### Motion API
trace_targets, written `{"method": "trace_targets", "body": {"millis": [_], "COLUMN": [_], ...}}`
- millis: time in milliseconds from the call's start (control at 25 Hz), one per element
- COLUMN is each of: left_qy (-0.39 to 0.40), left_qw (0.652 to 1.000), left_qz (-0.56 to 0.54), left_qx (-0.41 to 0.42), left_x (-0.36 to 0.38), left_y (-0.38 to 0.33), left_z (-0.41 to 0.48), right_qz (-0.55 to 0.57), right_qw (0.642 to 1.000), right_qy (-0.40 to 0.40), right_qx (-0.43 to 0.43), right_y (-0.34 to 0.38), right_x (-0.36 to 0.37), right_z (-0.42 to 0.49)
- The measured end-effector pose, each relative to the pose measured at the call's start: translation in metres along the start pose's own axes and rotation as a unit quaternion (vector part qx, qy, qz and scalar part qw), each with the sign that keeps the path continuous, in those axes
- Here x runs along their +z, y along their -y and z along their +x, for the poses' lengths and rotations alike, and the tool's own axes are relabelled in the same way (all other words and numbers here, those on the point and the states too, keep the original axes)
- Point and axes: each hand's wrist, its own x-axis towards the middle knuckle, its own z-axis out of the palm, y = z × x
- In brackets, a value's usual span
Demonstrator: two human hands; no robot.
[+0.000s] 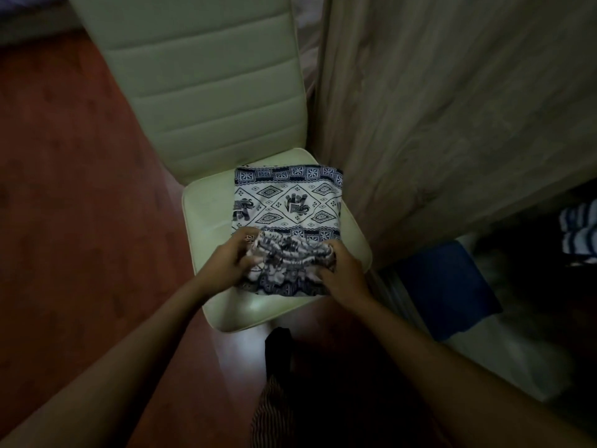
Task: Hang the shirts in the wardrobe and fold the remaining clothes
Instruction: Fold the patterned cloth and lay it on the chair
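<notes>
The cloth [287,202] lies on the seat of the chair [206,205], toward its right side, just beside the wardrobe [452,124]. Its far part is spread flat and looks already squared. Its near edge is raised and bunched between the two hands.

We judge it to be a thin printed fabric, light and very soft (the many wrinkles at the near edge say so). It will not keep a shape by itself and will sag wherever nothing supports it. Nothing in it can break. We think the best places to hold it are the two near corners, one for each hand, so that the edge stays stretched and the fold falls straight onto the flat part.

The left hand [226,266] grips the left end of the bunched edge, its fingers [247,253] curled into the fabric. The right hand [345,276] grips the right end in the same way. The gathered fabric runs from one hand to the other and hides some fingertips, so we cannot tell how deep each grip goes. The flat part begins just beyond the knuckles.
</notes>
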Motion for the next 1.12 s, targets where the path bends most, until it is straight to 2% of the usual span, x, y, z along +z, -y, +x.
{"method": "trace_targets", "body": {"millis": [120, 200, 320, 440, 560, 680, 800, 880, 960, 1120], "left_qy": [-0.062, -0.101, -0.122, -0.062, 0.005, 0.027, 0.052, 0.062, 0.068, 0.014], "left_qw": [0.998, 0.994, 0.956, 0.924, 0.898, 0.887, 0.891, 0.902, 0.908, 0.935], "left_qz": [-0.014, 0.043, 0.240, 0.312, 0.395, 0.444, 0.439, 0.420, 0.409, 0.351], "left_qx": [-0.020, -0.002, 0.118, 0.211, 0.193, 0.125, 0.103, 0.085, 0.068, 0.048], "left_x": [0.003, 0.007, 0.019, 0.034, 0.038, 0.030, 0.028, 0.026, 0.024, 0.024], "left_y": [-0.011, -0.018, -0.006, 0.016, 0.047, 0.071, 0.084, 0.090, 0.092, 0.093], "left_z": [0.018, 0.015, -0.005, -0.028, -0.036, -0.026, -0.019, -0.015, -0.013, -0.003], "right_qz": [-0.014, -0.061, -0.164, -0.282, -0.385, -0.481, -0.545, -0.544, -0.532, -0.505], "right_qw": [0.998, 0.997, 0.985, 0.941, 0.874, 0.824, 0.789, 0.792, 0.806, 0.827], "right_qy": [-0.028, -0.032, 0.007, 0.093, 0.108, 0.165, 0.235, 0.231, 0.188, 0.146], "right_qx": [0.048, 0.040, -0.044, -0.164, -0.278, -0.250, -0.158, -0.151, -0.180, -0.197], "right_y": [0.006, 0.000, -0.026, -0.045, -0.052, -0.058, -0.065, -0.072, -0.075, -0.077], "right_x": [-0.006, -0.006, -0.003, -0.002, 0.002, 0.002, 0.000, 0.002, 0.004, 0.009], "right_z": [0.022, 0.023, 0.009, -0.002, 0.004, 0.014, 0.019, 0.019, 0.020, 0.027]}}
